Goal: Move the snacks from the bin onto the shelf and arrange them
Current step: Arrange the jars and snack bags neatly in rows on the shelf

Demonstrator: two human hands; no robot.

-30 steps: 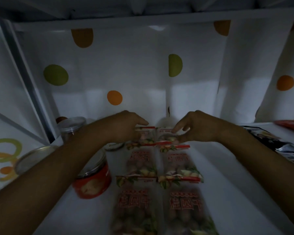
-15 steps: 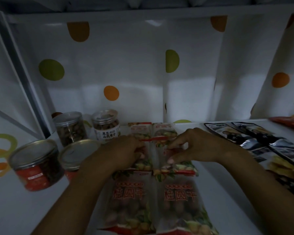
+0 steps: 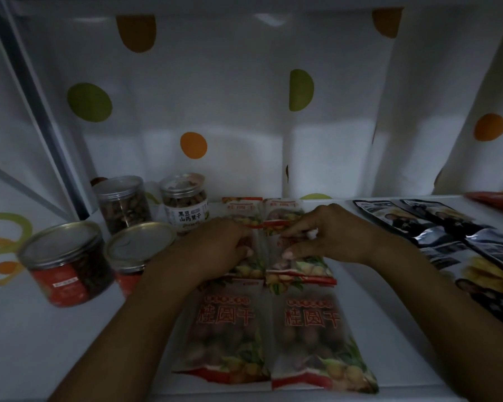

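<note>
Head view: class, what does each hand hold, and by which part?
Left hand grips the left middle bag near its top; right hand pinches the right middle bag near its top.

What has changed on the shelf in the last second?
The left hand and right hand drew back from the rear packets to the middle packets, where their fingers now curl on them. The front packets, jars and cans stayed put.
</note>
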